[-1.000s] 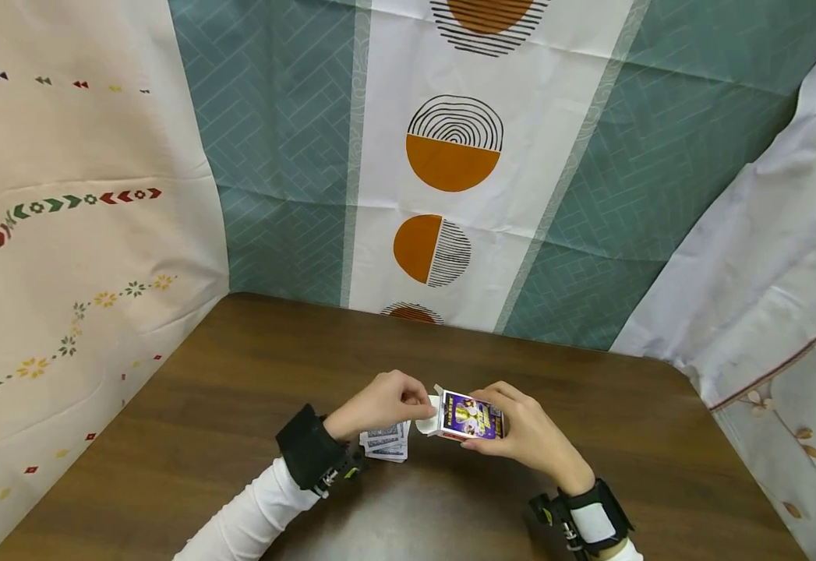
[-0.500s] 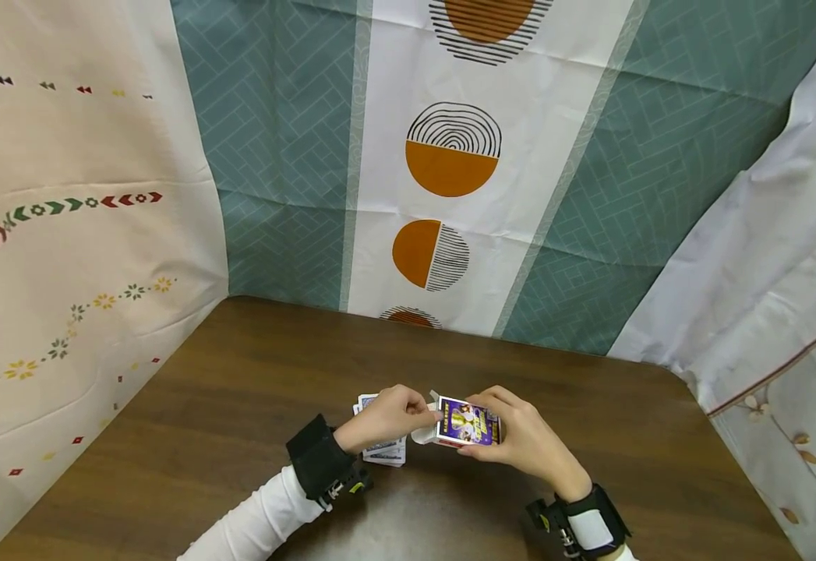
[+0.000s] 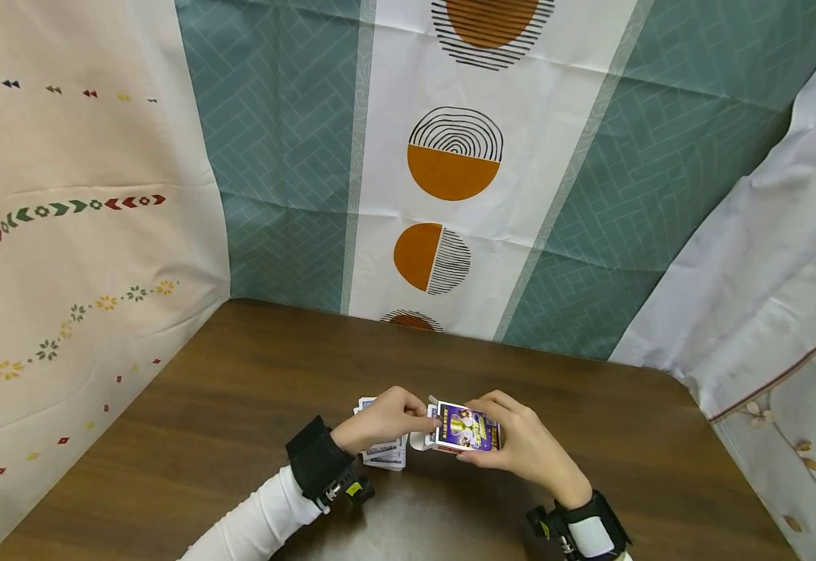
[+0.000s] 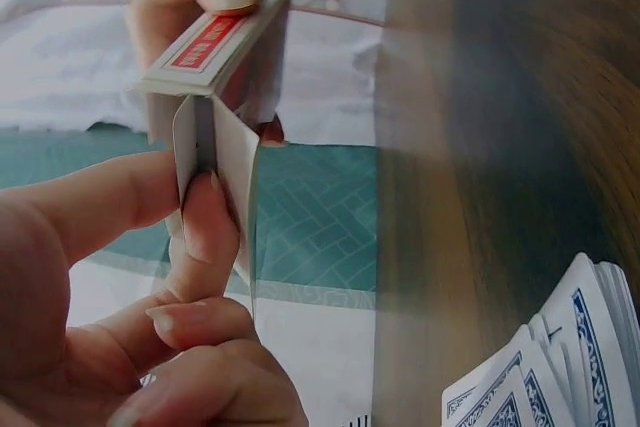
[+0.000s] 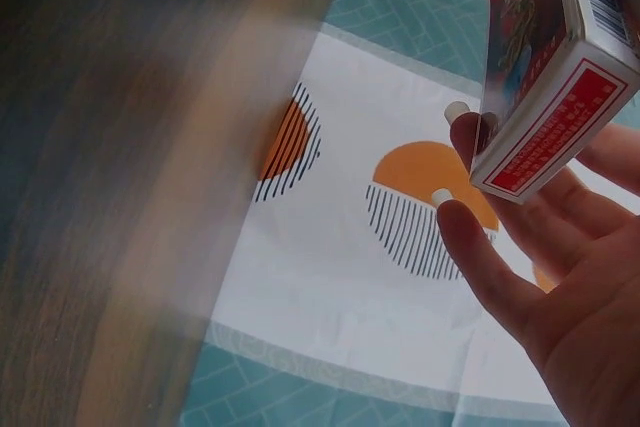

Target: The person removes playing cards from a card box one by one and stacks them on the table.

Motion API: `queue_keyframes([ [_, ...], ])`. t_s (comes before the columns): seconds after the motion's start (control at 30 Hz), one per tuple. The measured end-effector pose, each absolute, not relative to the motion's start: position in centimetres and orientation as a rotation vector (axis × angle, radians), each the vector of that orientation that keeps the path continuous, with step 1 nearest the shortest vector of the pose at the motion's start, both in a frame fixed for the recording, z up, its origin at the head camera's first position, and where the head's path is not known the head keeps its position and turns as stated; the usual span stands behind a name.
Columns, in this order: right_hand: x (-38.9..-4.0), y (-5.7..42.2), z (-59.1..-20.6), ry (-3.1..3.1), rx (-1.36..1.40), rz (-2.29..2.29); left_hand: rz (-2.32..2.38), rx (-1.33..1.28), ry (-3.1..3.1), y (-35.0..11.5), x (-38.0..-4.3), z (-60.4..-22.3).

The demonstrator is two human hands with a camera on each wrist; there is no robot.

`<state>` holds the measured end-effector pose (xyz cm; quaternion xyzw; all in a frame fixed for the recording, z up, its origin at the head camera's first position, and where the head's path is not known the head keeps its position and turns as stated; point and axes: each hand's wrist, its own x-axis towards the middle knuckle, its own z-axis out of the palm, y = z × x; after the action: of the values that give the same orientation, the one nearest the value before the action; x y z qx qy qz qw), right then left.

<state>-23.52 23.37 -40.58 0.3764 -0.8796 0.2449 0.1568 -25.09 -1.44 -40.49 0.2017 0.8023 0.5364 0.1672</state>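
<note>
My right hand point(image 3: 527, 440) grips a purple card box point(image 3: 467, 427) along its edges, its opened end facing left. At that mouth my left hand point(image 3: 390, 417) pinches a playing card point(image 4: 184, 142) between thumb and index finger. A strip of blue-and-white card back shows there in the head view; the rest is inside the box. A white flap point(image 3: 420, 442) hangs from the opened end. In the right wrist view the box's closed red-and-white end point(image 5: 555, 127) shows, with fingers around it. Blue-backed playing cards point(image 3: 386, 457) lie in a loose pile beneath my left hand.
The dark wooden table point(image 3: 295, 351) stretches out around the hands. A teal and white curtain point(image 3: 288, 156) with orange circles stands behind it. Pale patterned cloths hang on the left point(image 3: 85, 257) and right point(image 3: 765, 273). Black straps are on both wrists.
My left fingers have moved slightly right and down into the box's mouth. A card's patterned end now shows out of it. The right hand keeps hold of the box, slightly lower in view.
</note>
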Motion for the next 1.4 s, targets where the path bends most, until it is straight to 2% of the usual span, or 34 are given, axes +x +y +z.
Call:
queue_keyframes([
  [0.47,-23.6,23.6,-40.3,-2.539,1.039,0.721,1.468,0.622,2.138,-5.1,-26.3,-39.0],
  [0.63,-23.6,23.6,-40.6,-2.546,1.023,0.709,1.578,0.56,2.01,-6.3,-26.5,-38.7],
  [1.13,-23.9,24.0,-41.3,-2.503,1.04,0.708,1.568,0.607,2.14,-8.9,-28.3,-38.5],
  [1.4,-24.1,24.1,-41.1,-2.525,1.038,0.715,1.611,0.434,2.261,-9.9,-30.0,-40.4],
])
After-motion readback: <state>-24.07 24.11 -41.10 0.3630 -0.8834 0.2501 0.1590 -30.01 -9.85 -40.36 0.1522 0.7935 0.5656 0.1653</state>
